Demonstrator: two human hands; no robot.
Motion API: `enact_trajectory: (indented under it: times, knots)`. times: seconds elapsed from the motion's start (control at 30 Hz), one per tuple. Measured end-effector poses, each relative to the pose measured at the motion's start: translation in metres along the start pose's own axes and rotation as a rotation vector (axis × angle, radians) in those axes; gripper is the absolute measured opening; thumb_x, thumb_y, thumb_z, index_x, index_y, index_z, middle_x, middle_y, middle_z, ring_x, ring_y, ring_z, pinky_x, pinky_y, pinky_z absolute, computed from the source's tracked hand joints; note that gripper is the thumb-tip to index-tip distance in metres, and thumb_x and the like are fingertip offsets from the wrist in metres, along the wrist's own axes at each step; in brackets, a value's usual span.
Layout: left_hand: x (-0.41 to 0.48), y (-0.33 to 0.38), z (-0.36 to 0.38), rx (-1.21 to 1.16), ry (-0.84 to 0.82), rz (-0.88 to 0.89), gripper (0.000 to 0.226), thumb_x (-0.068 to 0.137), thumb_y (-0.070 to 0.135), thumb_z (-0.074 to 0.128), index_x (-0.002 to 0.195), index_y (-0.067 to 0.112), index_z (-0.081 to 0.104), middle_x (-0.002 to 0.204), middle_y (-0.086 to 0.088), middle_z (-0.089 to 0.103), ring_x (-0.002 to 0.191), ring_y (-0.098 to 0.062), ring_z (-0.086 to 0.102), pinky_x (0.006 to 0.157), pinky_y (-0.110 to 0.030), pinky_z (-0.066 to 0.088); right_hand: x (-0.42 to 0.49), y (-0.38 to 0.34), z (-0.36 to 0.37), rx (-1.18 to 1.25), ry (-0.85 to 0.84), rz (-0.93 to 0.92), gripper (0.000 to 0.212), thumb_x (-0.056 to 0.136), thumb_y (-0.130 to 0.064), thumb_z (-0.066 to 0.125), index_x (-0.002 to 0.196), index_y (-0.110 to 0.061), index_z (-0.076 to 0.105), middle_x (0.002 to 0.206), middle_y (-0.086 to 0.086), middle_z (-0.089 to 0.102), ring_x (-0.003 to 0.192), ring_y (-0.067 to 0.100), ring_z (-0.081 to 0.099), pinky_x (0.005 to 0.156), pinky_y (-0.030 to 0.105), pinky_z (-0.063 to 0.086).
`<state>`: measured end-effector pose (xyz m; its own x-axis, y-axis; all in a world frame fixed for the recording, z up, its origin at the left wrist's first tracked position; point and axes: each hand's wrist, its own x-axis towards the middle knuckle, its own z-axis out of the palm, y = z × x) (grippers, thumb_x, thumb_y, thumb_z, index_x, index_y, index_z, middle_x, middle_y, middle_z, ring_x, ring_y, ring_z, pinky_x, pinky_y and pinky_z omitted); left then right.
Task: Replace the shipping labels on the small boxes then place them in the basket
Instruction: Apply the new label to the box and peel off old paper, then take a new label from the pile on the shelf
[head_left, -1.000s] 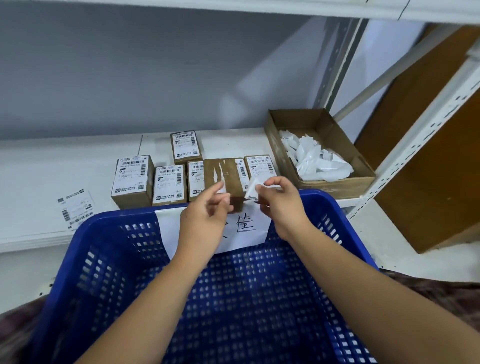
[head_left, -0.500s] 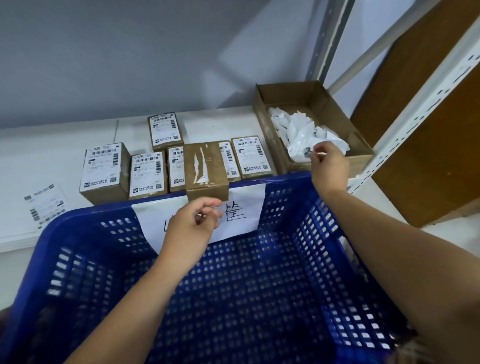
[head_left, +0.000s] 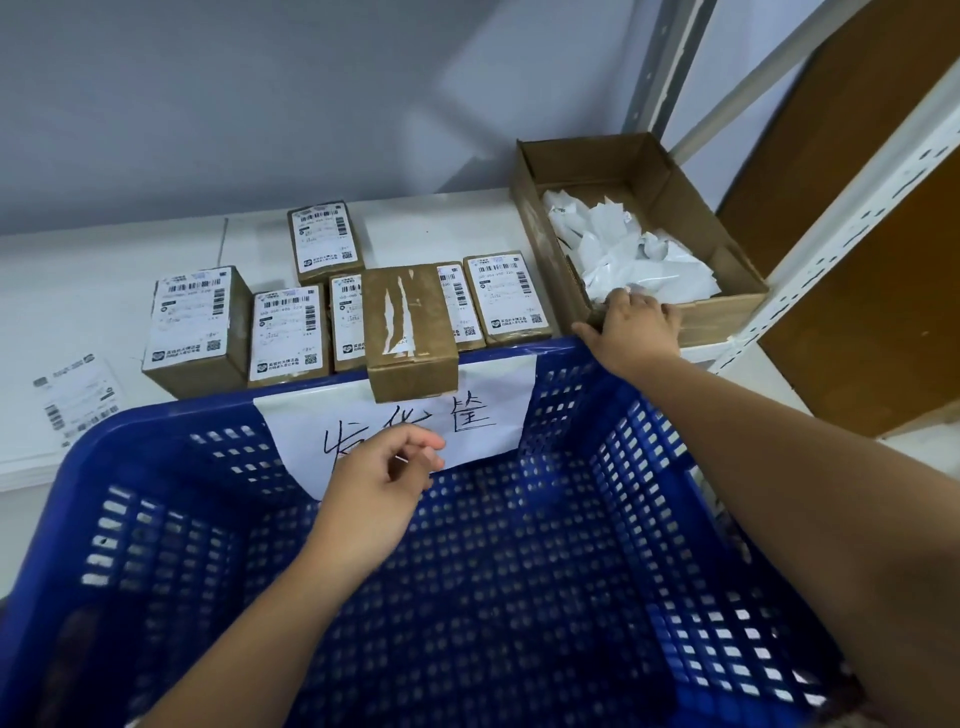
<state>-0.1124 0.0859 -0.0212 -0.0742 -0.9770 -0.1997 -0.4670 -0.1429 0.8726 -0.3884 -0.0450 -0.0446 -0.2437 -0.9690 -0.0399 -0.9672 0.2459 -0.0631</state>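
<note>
Head view: the left hand (head_left: 379, 483) hovers over the blue basket (head_left: 156, 467), fingers loosely curled with nothing in them. Just beyond its fingertips, the stripped box (head_left: 408, 322) sits at the basket's far rim, white shreds on top. Labelled boxes (head_left: 195, 317) flank it. The right hand (head_left: 631, 332) is at the near wall of the open carton (head_left: 649, 171), its fingers hidden among the paper scraps (head_left: 623, 249). Gripping one? Can't tell. A loose label (head_left: 78, 397) lies well off to the left hand's left.
</note>
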Motion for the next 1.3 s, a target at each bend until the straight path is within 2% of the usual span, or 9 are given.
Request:
enact_trajectory:
  times: [0.13, 0.3, 0.4, 0.6, 0.7, 0.8, 0.93, 1.13, 1.3]
  knots:
    - [-0.005, 0.002, -0.006, -0.011, 0.002, 0.022, 0.021, 0.096, 0.017, 0.05, 0.089, 0.03, 0.064, 0.082, 0.012, 0.067, 0.071, 0.002, 0.062, 0.062, -0.006, 0.043, -0.004, -0.005, -0.012, 0.075, 0.036, 0.016, 0.044, 0.096, -0.038, 0.054, 0.12, -0.002, 0.062, 0.134, 0.016, 0.038, 0.114, 0.036, 0.052, 0.103, 0.042, 0.038]
    - [-0.008, 0.015, -0.016, -0.081, 0.05, 0.068, 0.022, 0.096, 0.014, 0.05, 0.087, 0.028, 0.065, 0.077, 0.011, 0.068, 0.069, 0.001, 0.062, 0.063, -0.005, 0.042, -0.017, -0.021, -0.013, 0.01, 0.099, 0.008, 0.032, 0.094, -0.016, 0.045, 0.126, -0.011, 0.047, 0.117, 0.017, 0.062, 0.123, 0.035, 0.041, 0.101, 0.045, 0.03]
    - [-0.011, 0.019, -0.025, -0.091, 0.097, 0.09, 0.024, 0.096, 0.012, 0.049, 0.087, 0.029, 0.064, 0.074, 0.014, 0.068, 0.069, -0.001, 0.063, 0.067, -0.009, 0.045, -0.025, -0.029, -0.019, 0.099, 0.203, 0.005, 0.035, 0.091, -0.014, 0.046, 0.126, -0.014, 0.045, 0.114, 0.015, 0.062, 0.117, 0.035, 0.045, 0.1, 0.047, 0.03]
    - [-0.011, 0.018, -0.048, -0.155, 0.183, 0.092, 0.021, 0.093, 0.009, 0.053, 0.086, 0.026, 0.064, 0.073, 0.012, 0.069, 0.076, -0.011, 0.065, 0.082, -0.036, 0.051, -0.042, -0.077, -0.046, 0.373, 0.344, -0.13, 0.032, 0.091, -0.015, 0.053, 0.123, -0.013, 0.055, 0.117, 0.012, 0.062, 0.112, 0.033, 0.052, 0.096, 0.045, 0.038]
    - [-0.009, 0.017, -0.055, -0.146, 0.219, 0.109, 0.02, 0.091, 0.009, 0.057, 0.084, 0.027, 0.064, 0.073, 0.008, 0.07, 0.079, -0.005, 0.065, 0.083, -0.026, 0.051, -0.049, -0.106, -0.055, 0.545, 0.345, -0.274, 0.023, 0.09, -0.009, 0.055, 0.111, -0.01, 0.063, 0.097, 0.01, 0.068, 0.094, 0.029, 0.061, 0.085, 0.045, 0.051]
    - [-0.004, 0.019, -0.066, -0.091, 0.324, 0.13, 0.018, 0.091, 0.013, 0.057, 0.085, 0.028, 0.064, 0.079, 0.005, 0.068, 0.076, -0.001, 0.06, 0.067, -0.009, 0.044, -0.06, -0.135, -0.062, 0.601, 0.312, -0.416, 0.015, 0.091, -0.01, 0.055, 0.101, -0.009, 0.066, 0.087, 0.007, 0.069, 0.083, 0.024, 0.061, 0.073, 0.041, 0.053]
    - [0.011, 0.009, -0.091, -0.115, 0.507, 0.082, 0.013, 0.092, 0.013, 0.056, 0.091, 0.022, 0.064, 0.084, 0.012, 0.062, 0.076, 0.0, 0.055, 0.065, -0.017, 0.041, -0.078, -0.182, -0.067, 0.613, 0.204, -0.551, 0.013, 0.091, -0.014, 0.055, 0.098, -0.014, 0.066, 0.087, 0.001, 0.069, 0.081, 0.02, 0.061, 0.075, 0.037, 0.052]
    - [0.04, -0.024, -0.155, -0.075, 0.797, -0.026, 0.013, 0.09, 0.011, 0.053, 0.092, 0.02, 0.063, 0.091, 0.004, 0.061, 0.074, -0.011, 0.055, 0.066, -0.023, 0.038, -0.104, -0.247, -0.061, 0.693, -0.02, -0.659, 0.017, 0.094, -0.014, 0.052, 0.105, -0.014, 0.065, 0.085, 0.005, 0.068, 0.071, 0.019, 0.055, 0.072, 0.033, 0.051]
    - [0.066, -0.087, -0.209, 0.0, 0.871, -0.28, 0.023, 0.084, 0.008, 0.049, 0.095, 0.017, 0.067, 0.102, -0.002, 0.068, 0.094, -0.029, 0.062, 0.087, -0.035, 0.049, -0.112, -0.289, -0.046, 0.663, -0.152, -0.736, 0.015, 0.093, -0.014, 0.053, 0.101, -0.015, 0.066, 0.086, 0.003, 0.069, 0.078, 0.024, 0.063, 0.075, 0.035, 0.054]
